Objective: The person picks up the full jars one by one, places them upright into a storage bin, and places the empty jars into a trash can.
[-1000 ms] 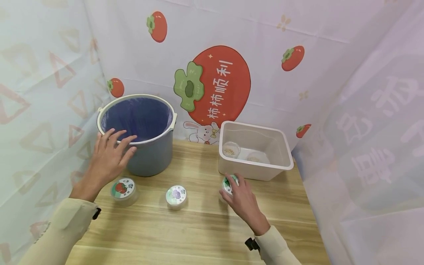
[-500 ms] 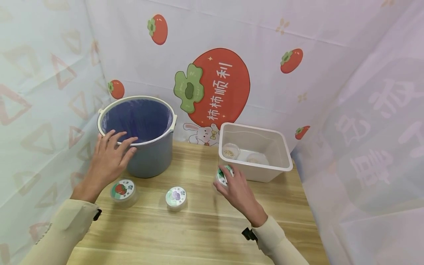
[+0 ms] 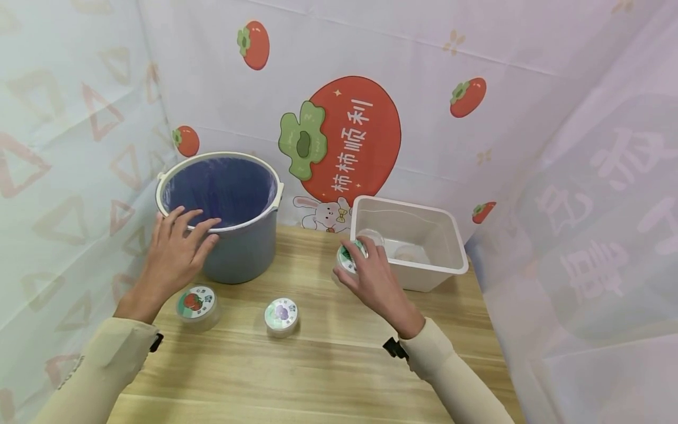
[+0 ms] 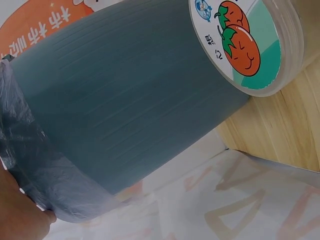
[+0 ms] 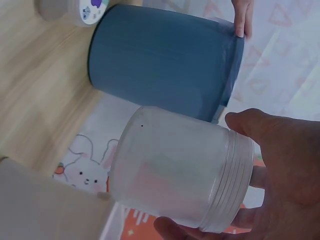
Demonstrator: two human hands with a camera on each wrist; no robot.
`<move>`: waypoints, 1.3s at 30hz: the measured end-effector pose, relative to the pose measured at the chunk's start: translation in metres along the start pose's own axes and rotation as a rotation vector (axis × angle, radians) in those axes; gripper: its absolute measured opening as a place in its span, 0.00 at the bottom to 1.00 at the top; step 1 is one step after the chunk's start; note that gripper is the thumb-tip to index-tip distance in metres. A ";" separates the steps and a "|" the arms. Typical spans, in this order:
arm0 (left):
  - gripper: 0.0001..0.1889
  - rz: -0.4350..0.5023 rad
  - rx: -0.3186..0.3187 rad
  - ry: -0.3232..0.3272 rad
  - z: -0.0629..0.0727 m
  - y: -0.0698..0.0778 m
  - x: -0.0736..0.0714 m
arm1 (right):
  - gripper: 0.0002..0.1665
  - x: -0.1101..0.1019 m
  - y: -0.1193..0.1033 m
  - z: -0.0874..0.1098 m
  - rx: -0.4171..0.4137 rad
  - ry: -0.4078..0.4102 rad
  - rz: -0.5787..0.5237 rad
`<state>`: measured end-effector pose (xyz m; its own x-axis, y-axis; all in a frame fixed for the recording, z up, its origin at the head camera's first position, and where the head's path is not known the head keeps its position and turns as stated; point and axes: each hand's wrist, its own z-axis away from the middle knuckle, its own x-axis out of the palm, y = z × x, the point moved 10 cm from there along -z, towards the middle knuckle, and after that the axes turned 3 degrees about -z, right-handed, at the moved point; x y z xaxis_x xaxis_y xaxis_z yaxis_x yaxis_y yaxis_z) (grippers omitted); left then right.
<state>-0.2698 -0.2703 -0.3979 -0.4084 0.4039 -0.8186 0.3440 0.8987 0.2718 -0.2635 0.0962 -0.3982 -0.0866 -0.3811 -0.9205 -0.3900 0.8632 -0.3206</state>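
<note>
My right hand [image 3: 378,285] grips a clear plastic jar [image 5: 170,165] by its lid, thumb and fingers round the edge. The jar is raised off the table, by the front left corner of the cream box [image 3: 424,275]; its lid label is green and white. My left hand [image 3: 172,253] lies at the near left rim of the blue-grey bin [image 3: 241,253], fingers spread. In the left wrist view, the thumb [image 4: 47,217] touches the plastic liner [image 4: 65,185] folded over that rim.
A jar with a persimmon-like label [image 3: 196,303] stands before the bin, and a jar with a purple label [image 3: 281,315] stands to its right. Two round clear containers [image 3: 410,254] lie in the box. Printed cloth [image 3: 233,100] encloses the wooden table [image 3: 296,383].
My right hand has lifted the jar off the table and carried it up and left, towards the box's front left corner. The left hand has stayed at the bin rim.
</note>
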 end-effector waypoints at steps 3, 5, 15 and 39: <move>0.20 -0.008 0.003 0.004 0.001 0.000 -0.001 | 0.39 -0.003 -0.007 -0.009 -0.007 -0.013 -0.003; 0.20 -0.012 0.007 0.006 0.000 0.000 -0.002 | 0.39 -0.004 -0.010 -0.014 -0.006 -0.024 -0.001; 0.20 -0.011 0.006 0.012 0.001 -0.001 -0.003 | 0.40 -0.021 -0.033 -0.041 -0.028 -0.003 0.008; 0.19 -0.005 0.003 0.018 0.001 0.001 -0.001 | 0.40 -0.065 -0.080 -0.092 -0.100 0.096 -0.029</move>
<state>-0.2686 -0.2702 -0.3971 -0.4251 0.4027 -0.8106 0.3444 0.9002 0.2665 -0.3109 0.0214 -0.2924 -0.1592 -0.4391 -0.8842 -0.4828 0.8159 -0.3183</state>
